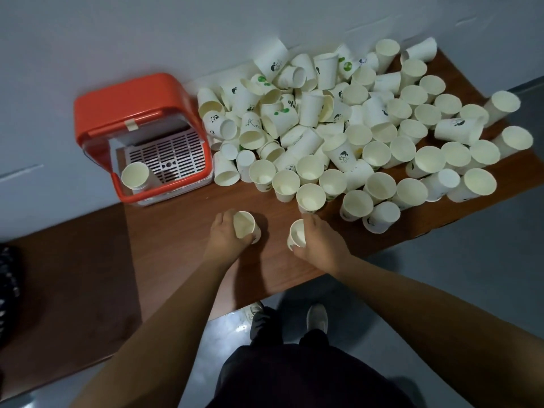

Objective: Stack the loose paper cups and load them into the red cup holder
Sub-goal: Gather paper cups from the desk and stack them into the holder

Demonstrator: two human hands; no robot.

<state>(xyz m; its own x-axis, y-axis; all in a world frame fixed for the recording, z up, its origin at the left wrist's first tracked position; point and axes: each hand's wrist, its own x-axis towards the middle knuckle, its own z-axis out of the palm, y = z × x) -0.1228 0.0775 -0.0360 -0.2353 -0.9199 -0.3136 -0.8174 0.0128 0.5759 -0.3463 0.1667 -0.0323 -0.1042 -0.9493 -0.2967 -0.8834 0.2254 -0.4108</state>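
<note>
Since the brown wooden desk [176, 231] carries everything at once, its layout reads as a work line. The sprawling heap of loose white paper cups [338, 128] covers the far and right part up to the right edge. There are several dozen, some upright and many toppled, too tangled for a sure count. The bare stretch by the near edge serves as a stacking spot. One red plastic cup holder [141, 95] with a white slotted tray stands at the far left corner, just beside the heap, its lid apparently raised so that stacks can go in. One cup mouth [135, 175] shows in its near left corner, though I cannot tell whether it is a single cup or the top of a stack. Two hands work near the front edge. The left hand [226, 234] curls its fingers round one white printed paper cup [243, 223], and the right hand [318, 240] wraps a second white paper cup [297, 232] — the two cups apart, mouths up, likely held so that one can be nested into the other.
</note>
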